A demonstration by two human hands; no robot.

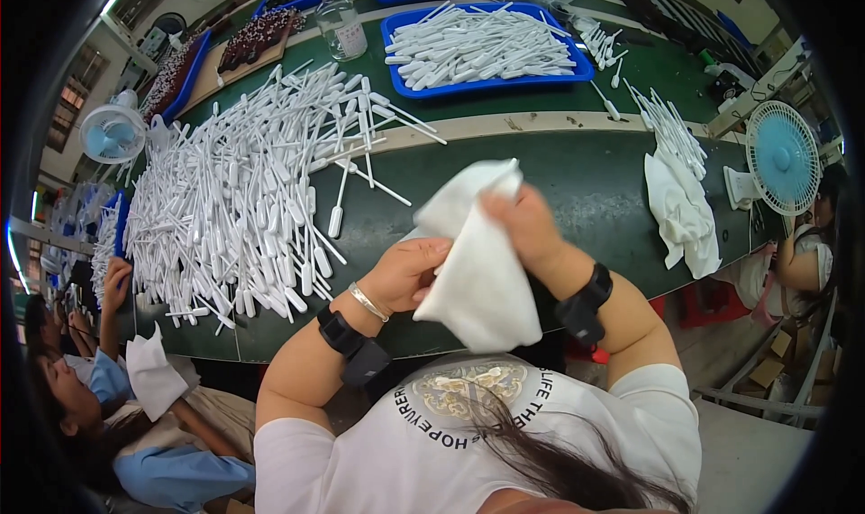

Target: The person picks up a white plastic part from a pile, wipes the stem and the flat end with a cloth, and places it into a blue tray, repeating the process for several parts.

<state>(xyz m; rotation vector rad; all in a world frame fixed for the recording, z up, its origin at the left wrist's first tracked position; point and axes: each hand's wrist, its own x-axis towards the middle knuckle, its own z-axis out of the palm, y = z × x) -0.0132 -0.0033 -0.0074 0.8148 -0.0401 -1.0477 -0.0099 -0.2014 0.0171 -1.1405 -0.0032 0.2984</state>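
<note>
A white cloth (482, 284) hangs between my two hands in front of my chest, over the near edge of the green table. My right hand (527, 230), slightly blurred by motion, is closed on the cloth's upper part. My left hand (405, 275) is closed at the cloth's left edge, thumb and fingers pinched together. Whatever else lies in the folds is hidden. Left of my hands spreads a big heap of white plastic sticks (234, 190), each with a thin stem and a thicker bulb-like end.
Across the table, a blue tray (396, 74) holds more sticks. At the right lie a small bundle of sticks (671, 131), a crumpled white cloth (682, 212) and a blue-bladed fan (782, 158). A clear jar (342, 32) stands far back. Another person (171, 460) works at lower left.
</note>
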